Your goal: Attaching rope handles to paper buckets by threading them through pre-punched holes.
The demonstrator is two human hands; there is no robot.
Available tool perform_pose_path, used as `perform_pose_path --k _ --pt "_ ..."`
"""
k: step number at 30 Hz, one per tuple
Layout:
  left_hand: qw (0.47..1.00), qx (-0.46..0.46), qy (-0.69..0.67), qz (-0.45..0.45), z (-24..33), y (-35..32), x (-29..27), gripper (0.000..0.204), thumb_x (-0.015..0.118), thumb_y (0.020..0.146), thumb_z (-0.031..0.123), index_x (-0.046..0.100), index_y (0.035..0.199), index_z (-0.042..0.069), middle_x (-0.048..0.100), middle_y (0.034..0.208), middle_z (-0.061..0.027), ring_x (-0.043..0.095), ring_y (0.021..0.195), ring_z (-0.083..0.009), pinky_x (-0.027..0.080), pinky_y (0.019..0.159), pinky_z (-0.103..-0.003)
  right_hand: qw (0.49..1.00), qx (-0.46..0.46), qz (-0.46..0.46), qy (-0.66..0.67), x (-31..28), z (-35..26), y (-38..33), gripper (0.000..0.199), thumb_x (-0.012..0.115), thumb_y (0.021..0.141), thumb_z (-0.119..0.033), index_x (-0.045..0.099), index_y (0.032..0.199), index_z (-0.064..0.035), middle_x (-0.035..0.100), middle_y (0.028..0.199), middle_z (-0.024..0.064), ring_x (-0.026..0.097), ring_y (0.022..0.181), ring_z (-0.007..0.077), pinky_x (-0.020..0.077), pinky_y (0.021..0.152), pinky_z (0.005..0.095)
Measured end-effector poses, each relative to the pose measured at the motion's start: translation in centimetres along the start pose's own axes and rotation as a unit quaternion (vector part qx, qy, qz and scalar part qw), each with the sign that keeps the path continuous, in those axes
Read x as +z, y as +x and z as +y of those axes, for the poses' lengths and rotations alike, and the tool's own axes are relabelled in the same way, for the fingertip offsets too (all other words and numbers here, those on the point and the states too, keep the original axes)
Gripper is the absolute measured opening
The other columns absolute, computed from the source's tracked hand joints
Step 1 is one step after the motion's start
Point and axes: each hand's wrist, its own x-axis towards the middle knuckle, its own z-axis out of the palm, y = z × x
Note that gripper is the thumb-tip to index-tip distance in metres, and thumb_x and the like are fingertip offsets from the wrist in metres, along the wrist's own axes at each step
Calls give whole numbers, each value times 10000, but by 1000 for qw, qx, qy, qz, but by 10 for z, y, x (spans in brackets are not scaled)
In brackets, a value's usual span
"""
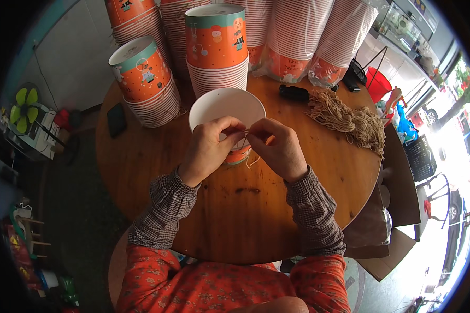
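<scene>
A paper bucket (219,107) with a white inside and orange outside stands on the round wooden table in front of me, its mouth tilted toward me. At its near rim, my left hand (209,148) pinches a thin beige string (253,163) between thumb and fingers. Close beside it, my right hand (282,154) pinches the same string, the fingertips of both hands almost meeting. A loose end hangs below the fingers against the bucket's side. Whether the string passes through a hole in the rim is hidden by my fingers.
Behind the bucket rise several stacks of nested orange buckets (216,41), some in clear plastic bags. A bundle of beige strings (350,122) lies at the right, near a black object (294,93). A dark flat object (116,120) lies at the left edge. Cardboard boxes (397,193) stand right of the table.
</scene>
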Motion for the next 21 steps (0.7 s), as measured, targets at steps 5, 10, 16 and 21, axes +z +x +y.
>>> perform_pose_path --k 5,10,16,21 --pt "1000 8 11 -12 -1 0 0 143 635 866 11 662 1004 -15 709 908 -137 707 819 -216 560 734 -292 1000 -6 5 -6 0 -2 0 83 646 793 -31 636 871 -5 641 781 101 617 682 179 512 657 296" --pt "999 30 41 8 2 -1 1 140 643 862 2 668 999 -9 706 914 -121 695 829 -185 547 730 -278 1000 -2 11 -4 1 -1 0 77 639 793 -27 627 863 3 651 776 114 640 689 195 520 665 305" --pt "996 61 53 30 -3 -2 4 136 654 856 -1 650 992 -13 702 919 -104 686 830 -153 539 726 -268 1000 -2 2 -7 1 -3 -1 75 630 785 -16 622 857 5 657 777 118 651 692 210 523 666 309" --pt "988 95 115 27 -3 -1 3 138 647 862 -2 640 999 -11 691 903 -100 681 819 -159 536 717 -277 1000 -3 8 -18 1 -5 -1 70 628 783 -14 619 850 4 656 775 116 654 693 215 525 667 312"
